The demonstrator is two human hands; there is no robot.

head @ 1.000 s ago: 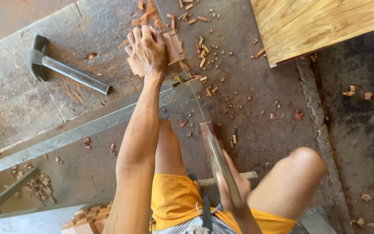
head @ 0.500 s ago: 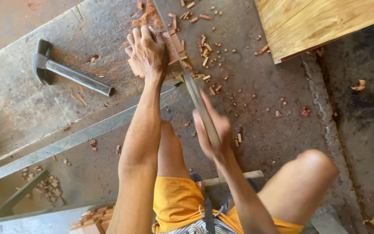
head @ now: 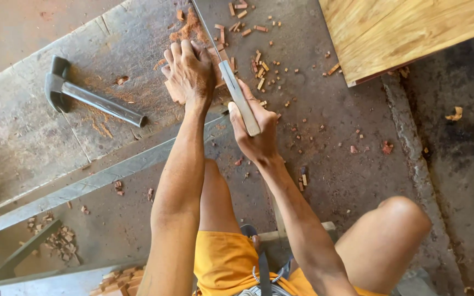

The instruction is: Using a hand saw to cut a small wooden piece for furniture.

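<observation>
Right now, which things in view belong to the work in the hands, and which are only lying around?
In use:
- saw, gripped by the right hand
- wood piece, pressed down by the left hand
- workbench under them

Lying about:
- hammer
- wood offcuts
- pale wooden board

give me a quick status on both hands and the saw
Left hand flat on the wood piece, pinning it. Right hand gripping the saw handle, blade at the wood. Hammer lies left, apart.
</observation>
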